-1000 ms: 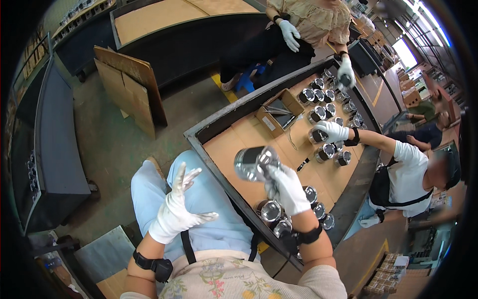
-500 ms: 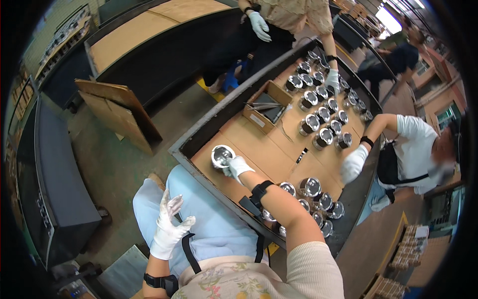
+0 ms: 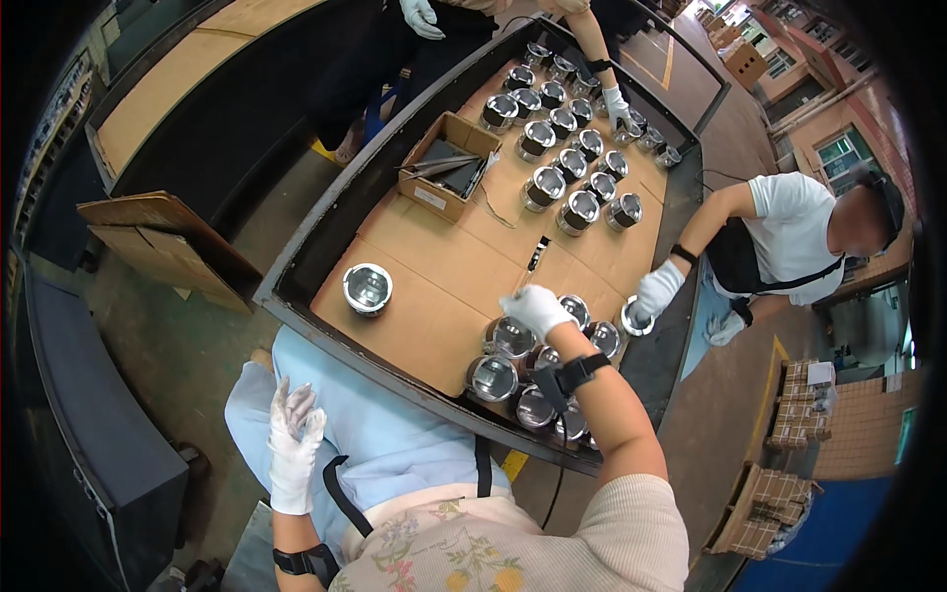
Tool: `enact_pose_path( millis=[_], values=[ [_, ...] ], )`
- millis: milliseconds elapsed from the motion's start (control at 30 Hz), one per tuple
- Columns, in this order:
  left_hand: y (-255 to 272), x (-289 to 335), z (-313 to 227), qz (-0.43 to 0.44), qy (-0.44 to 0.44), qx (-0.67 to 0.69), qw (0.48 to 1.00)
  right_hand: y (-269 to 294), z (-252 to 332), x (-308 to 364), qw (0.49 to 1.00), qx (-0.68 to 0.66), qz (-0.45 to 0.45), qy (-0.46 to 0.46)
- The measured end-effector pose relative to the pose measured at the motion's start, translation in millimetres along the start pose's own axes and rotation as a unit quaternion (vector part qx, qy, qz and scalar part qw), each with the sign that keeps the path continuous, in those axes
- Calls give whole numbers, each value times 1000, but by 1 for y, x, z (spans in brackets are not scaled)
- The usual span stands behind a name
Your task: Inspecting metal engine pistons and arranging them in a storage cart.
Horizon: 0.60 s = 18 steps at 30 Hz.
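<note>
My right hand (image 3: 536,312), in a white glove, is over the near group of silvery pistons with dark sides. Its fingers are loosely bent just above one piston (image 3: 512,337), and nothing shows in its grasp. A single piston (image 3: 368,289) stands apart on the cardboard liner (image 3: 404,335) at the near left of the bin. My left hand (image 3: 294,444), also gloved, is raised over my lap with its fingers spread, holding nothing. Several more pistons (image 3: 491,378) stand close together below my right wrist, partly hidden by my arm.
A cardboard box (image 3: 449,163) with dark flat pieces sits in the bin, beside rows of pistons (image 3: 578,211). The bin's dark metal rim (image 3: 326,222) runs before me. One co-worker's gloved hand (image 3: 618,109) reaches among the far pistons; another's (image 3: 659,288) touches a piston at the right.
My right hand has let go of the piston at the near left and moved right, over the near group. My view has shifted. The co-worker at right has brought a hand to a piston.
</note>
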<state>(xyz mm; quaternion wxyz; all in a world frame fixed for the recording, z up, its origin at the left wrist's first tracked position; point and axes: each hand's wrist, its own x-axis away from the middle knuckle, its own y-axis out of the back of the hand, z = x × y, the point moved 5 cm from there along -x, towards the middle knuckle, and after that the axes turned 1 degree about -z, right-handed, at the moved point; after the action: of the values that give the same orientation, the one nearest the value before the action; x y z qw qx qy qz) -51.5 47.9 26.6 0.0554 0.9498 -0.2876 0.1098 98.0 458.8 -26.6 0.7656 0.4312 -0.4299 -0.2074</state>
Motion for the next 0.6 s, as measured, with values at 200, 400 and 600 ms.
enact_pose_path(
  millis=[200,400,600],
  values=[
    [-10,3,-12,-12,19,23,999,-37,9,39,986,-5,135,101],
    [-6,8,-10,-7,10,23,1000,-33,12,25,989,14,90,115],
    [5,13,-4,-21,6,34,999,32,27,26,990,-84,-100,57]
  ],
)
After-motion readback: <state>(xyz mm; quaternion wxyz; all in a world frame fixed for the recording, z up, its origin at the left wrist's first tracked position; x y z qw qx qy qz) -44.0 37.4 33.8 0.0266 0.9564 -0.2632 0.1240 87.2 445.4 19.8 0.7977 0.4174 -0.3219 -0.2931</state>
